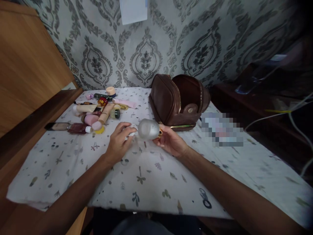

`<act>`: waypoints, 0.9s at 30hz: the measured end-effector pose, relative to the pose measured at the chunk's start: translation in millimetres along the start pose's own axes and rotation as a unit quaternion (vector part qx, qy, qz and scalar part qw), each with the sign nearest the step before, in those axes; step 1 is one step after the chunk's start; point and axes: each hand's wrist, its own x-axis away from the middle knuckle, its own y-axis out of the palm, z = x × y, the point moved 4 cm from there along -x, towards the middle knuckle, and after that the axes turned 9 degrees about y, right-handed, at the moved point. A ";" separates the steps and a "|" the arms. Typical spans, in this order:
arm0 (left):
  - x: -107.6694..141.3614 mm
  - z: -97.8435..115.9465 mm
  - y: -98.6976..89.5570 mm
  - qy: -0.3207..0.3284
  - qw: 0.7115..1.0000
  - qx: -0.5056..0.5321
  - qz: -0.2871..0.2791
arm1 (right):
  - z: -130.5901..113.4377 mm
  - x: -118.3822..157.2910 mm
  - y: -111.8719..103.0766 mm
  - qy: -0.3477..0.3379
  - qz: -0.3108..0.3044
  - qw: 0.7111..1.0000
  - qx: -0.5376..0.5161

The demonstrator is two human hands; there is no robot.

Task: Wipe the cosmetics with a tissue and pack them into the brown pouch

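A frosted glass bottle (148, 129) lies sideways above the table, its base toward the left. My right hand (171, 140) is closed around its gold-coloured cap end. Just left of the bottle, my left hand (119, 140) pinches a crumpled white tissue (133, 130), mostly hidden by the fingers. Whether the tissue touches the glass is unclear. Behind my right hand stands a brown leather cosmetic bag (166, 98), unzipped, its dark inside showing.
Several cosmetics, among them a pink tube (125, 103), a dark-lidded jar (115, 114) and a dark red bottle (77, 128), lie at the back left of the patterned tablecloth (151, 186). A blurred-out flat item (222, 130) rests right of the bag. Wooden panelling (34, 49) borders the left.
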 end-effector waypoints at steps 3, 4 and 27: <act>-0.7 2.6 -0.4 -0.018 1.000 0.012 0.000 | 3.2 0.4 1.1 -0.011 0.002 0.999 0.047; -1.2 3.8 -0.7 -0.021 1.000 0.019 0.000 | 4.0 0.5 1.9 -0.015 0.002 0.998 0.058; 8.0 -12.6 22.4 -0.057 0.994 0.036 -0.083 | -141.8 53.4 -16.6 -0.282 0.080 0.948 0.126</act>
